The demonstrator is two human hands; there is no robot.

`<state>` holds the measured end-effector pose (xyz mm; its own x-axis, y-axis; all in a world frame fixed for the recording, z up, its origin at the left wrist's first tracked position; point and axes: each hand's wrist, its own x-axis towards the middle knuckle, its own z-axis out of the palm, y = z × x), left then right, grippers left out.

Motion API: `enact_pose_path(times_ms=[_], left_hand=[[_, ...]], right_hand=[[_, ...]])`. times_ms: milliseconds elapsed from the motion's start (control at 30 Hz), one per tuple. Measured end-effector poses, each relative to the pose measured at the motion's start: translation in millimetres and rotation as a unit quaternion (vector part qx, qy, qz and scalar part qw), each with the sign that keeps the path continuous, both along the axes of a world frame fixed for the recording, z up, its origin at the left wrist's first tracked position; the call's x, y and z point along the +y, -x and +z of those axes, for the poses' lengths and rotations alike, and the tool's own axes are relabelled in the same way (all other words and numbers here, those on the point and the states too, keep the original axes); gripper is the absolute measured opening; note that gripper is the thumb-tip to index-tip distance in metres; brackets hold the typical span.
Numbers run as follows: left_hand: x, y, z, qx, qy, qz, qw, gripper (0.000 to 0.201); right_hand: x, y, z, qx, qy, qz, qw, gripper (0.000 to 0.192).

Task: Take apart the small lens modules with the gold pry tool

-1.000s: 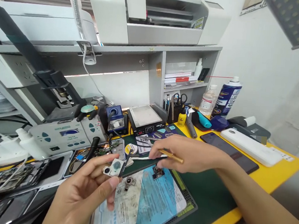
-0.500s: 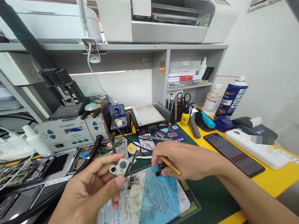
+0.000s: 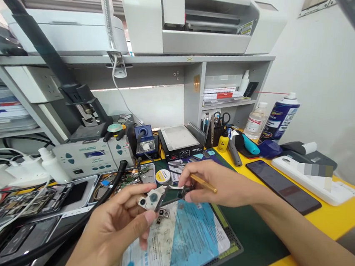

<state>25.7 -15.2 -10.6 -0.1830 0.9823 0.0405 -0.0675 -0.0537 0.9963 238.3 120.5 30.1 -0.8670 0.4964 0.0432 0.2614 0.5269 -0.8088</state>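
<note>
My left hand (image 3: 110, 231) is closed, pinching a small pale metal plate (image 3: 153, 198) with round lens-like circles and a dark strip along its right edge. My right hand (image 3: 220, 179) is closed too. Its fingertips grip a small dark part (image 3: 184, 192), close to the right of the plate; whether the two touch I cannot tell. A slim gold-coloured tool handle (image 3: 204, 183) is tucked in the same hand, its tip hidden. Just below the plate, a small silvery camera module (image 3: 164, 214) seems to lie on the blue and white printed sheet (image 3: 192, 235).
Circuit boards (image 3: 30, 196) and a black hose (image 3: 115, 189) crowd the left. Behind stand a grey soldering station (image 3: 90, 158) and a flat heating plate (image 3: 179, 139). On the right lie a dark phone (image 3: 282, 185) and a white case (image 3: 299, 174), near a spray can (image 3: 281, 118).
My right hand has moved left and slightly up, bringing the dark part close to the plate in my left hand. The whole view has shifted slightly.
</note>
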Motion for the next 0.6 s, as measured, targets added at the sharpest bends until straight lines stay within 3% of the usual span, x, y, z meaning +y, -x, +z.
enact_pose_path(times_ms=[100, 200, 433, 600], left_hand=[[-4.3, -1.5, 1.5, -0.004, 0.006, -0.040, 0.999, 0.040], [-9.7, -4.9, 1.8, -0.018, 0.022, -0.067, 0.997, 0.038], [-10.3, 5.3, -5.5, 0.019, 0.020, -0.147, 0.989, 0.032], [-9.3, 5.8, -8.1, 0.024, 0.008, -0.126, 0.992, 0.031]], right_hand=[[-7.4, 4.4, -1.7, 0.103, 0.129, -0.068, 0.984, 0.022], [-17.5, 7.6, -3.2, 0.153, 0.188, -0.100, 0.965, 0.025], [-40.9, 11.7, -7.9, 0.185, 0.233, -0.145, 0.944, 0.030], [-48.4, 14.3, -9.6, 0.168, 0.256, -0.142, 0.941, 0.029]])
